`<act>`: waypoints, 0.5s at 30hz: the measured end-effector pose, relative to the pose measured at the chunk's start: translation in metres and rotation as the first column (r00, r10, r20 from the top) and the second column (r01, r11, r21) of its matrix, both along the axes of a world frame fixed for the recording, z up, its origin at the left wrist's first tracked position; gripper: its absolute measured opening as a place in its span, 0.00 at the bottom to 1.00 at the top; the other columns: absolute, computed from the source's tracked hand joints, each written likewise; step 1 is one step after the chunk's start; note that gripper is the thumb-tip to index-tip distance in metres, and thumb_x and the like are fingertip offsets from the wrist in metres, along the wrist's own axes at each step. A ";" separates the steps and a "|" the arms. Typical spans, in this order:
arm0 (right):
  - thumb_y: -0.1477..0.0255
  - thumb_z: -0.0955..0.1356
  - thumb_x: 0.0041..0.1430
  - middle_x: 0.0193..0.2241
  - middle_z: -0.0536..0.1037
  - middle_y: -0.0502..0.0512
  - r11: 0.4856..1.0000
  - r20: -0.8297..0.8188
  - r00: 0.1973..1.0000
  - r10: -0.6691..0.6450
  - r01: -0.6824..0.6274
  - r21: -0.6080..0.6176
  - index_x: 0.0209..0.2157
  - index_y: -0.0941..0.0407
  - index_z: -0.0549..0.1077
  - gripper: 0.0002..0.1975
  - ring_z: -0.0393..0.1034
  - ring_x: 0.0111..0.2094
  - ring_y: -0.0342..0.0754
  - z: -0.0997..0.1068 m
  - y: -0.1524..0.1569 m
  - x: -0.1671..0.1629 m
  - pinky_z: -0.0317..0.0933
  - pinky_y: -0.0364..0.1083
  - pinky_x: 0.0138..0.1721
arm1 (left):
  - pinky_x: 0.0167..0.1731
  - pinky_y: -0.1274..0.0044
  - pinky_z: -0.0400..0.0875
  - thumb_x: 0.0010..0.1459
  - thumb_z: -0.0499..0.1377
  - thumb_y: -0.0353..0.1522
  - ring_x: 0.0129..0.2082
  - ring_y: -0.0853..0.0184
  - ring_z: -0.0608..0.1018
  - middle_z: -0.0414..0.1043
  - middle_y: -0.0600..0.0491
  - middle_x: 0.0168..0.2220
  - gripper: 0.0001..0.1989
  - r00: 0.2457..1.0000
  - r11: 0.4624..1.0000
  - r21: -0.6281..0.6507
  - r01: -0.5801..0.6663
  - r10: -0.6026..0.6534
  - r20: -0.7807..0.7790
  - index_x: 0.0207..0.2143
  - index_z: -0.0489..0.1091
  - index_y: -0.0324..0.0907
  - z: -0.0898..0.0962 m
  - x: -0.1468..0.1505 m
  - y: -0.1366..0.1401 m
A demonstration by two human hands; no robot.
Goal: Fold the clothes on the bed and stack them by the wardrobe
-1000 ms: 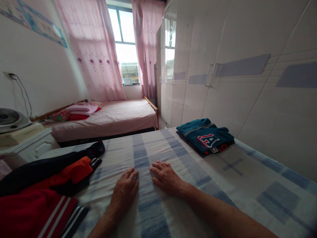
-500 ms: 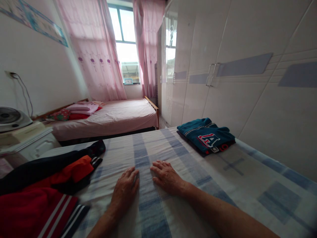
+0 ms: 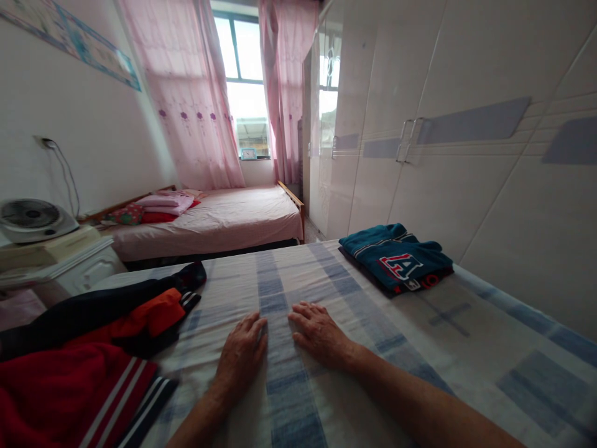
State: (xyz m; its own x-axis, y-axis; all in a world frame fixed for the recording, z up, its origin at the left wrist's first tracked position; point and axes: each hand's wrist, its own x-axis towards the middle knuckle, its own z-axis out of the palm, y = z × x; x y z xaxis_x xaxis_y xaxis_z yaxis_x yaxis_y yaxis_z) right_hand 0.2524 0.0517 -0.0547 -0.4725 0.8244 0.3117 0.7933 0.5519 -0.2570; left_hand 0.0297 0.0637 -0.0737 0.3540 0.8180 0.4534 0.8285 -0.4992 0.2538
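My left hand [image 3: 242, 348] lies palm down on the blue-and-white patterned bedsheet [image 3: 298, 386], fingers stretched forward and nothing in it. Just to its right, my right hand [image 3: 319, 333] rests flat on the same sheet, its fingers slightly spread. Beyond my right hand sits a stack of folded clothes, topped by a teal garment [image 3: 396, 252] with a letter "A" on it. Left of my left hand lie loose clothes: a red garment [image 3: 69, 386] with white-striped edging, an orange one [image 3: 158, 314] and a dark one [image 3: 102, 302].
A white wardrobe [image 3: 466, 186] runs along the right side of the bed. Farther off stands a second bed with a pink sheet [image 3: 247, 214], below a window with pink curtains [image 3: 186, 93]. At left, a fan [image 3: 35, 218] sits on a white cabinet [image 3: 93, 267].
The whole view has shifted slightly, so everything appears a little farther right. Both hands stay resting on the sheet, and the clothes lie as before.
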 end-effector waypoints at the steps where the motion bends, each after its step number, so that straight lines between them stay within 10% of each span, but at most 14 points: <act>1: 0.65 0.62 0.60 0.57 0.65 0.56 1.000 0.002 1.000 -0.001 0.001 -0.005 0.53 0.52 0.65 0.19 0.55 0.59 0.52 0.000 0.000 0.000 0.47 0.53 0.59 | 0.52 0.62 0.66 0.57 0.52 0.29 0.52 0.56 0.71 0.70 0.43 0.51 0.15 1.000 1.000 -0.007 -0.004 0.004 0.003 0.46 0.70 0.39 0.002 0.001 -0.001; 15: 0.67 0.59 0.61 0.57 0.66 0.58 1.000 0.124 0.992 -0.004 0.006 -0.013 0.54 0.55 0.67 0.20 0.55 0.60 0.52 -0.001 0.008 0.003 0.51 0.55 0.58 | 0.57 0.69 0.60 0.56 0.54 0.29 0.55 0.60 0.68 0.68 0.45 0.53 0.15 0.997 0.994 -0.088 -0.068 0.070 0.017 0.47 0.69 0.40 0.023 0.011 -0.016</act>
